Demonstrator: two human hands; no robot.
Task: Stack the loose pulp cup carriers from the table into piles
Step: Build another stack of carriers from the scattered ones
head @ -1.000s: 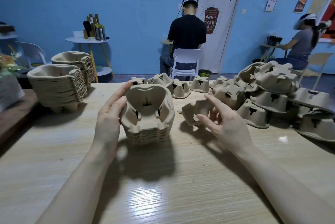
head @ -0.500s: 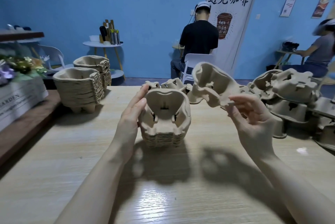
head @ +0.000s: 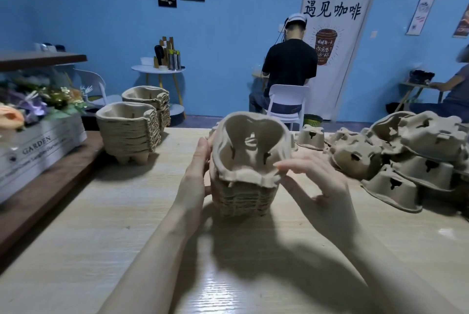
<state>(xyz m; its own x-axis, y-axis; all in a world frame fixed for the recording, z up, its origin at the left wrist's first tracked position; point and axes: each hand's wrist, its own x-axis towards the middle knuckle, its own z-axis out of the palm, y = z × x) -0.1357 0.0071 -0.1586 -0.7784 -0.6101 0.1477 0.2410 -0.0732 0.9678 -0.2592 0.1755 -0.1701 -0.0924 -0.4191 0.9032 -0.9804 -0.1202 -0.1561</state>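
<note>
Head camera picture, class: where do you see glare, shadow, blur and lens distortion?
Head view: glare streaks the wooden table near the bottom edge; the middle pile of carriers and both forearms cast soft dark shadows toward the camera; the right hand has slightly smeared fingertips, and the seated person at the right edge is blurred; the wide lens bends the white banner.

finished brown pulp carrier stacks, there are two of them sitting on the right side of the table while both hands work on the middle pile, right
Not quite: the two finished brown pulp carrier stacks sit on the left side of the light wooden table, as the head view shows. The right side holds loose upturned pulp carriers. Both hands, left hand and right hand, do work on the middle pile.
</note>
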